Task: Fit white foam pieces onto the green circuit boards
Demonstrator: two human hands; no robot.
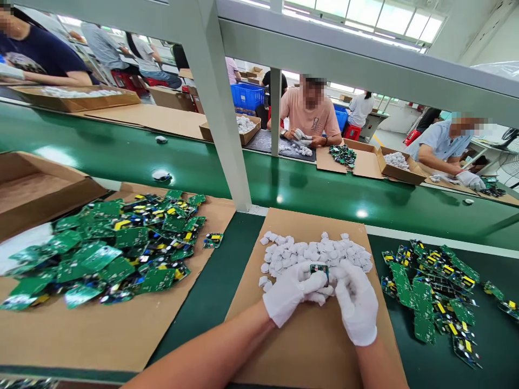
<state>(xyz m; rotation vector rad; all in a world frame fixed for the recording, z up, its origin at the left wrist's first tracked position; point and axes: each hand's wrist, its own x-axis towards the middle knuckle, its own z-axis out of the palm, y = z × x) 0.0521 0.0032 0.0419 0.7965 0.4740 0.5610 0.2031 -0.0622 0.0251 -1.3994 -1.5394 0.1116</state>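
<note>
Flanking the hands: circuit-board heap (109,248) left, smaller heap (433,292) right, white casings (312,251) just beyond fingertips, all within easy reach. Gloved left hand (292,292) and right hand (357,302), fingers curled, jointly pinch one small board (319,270), likely for steadiness.

Circuit board (319,269): small, green, dark parts on its face. It's held clear of the surface, pinched between the fingertips of the left hand (292,292) and right hand (357,303), both in white gloves. The face tilts up toward the camera. Only the top part shows; the rest is hidden behind the fingers. It sits just in front of the pile of white pieces (314,253).

Pile: small white blocky bits in a loose heap, wide and low, on a brown cardboard sheet (300,224). A few strays lie off the heap's left side. The near edge of the pile meets the gloves.
</note>
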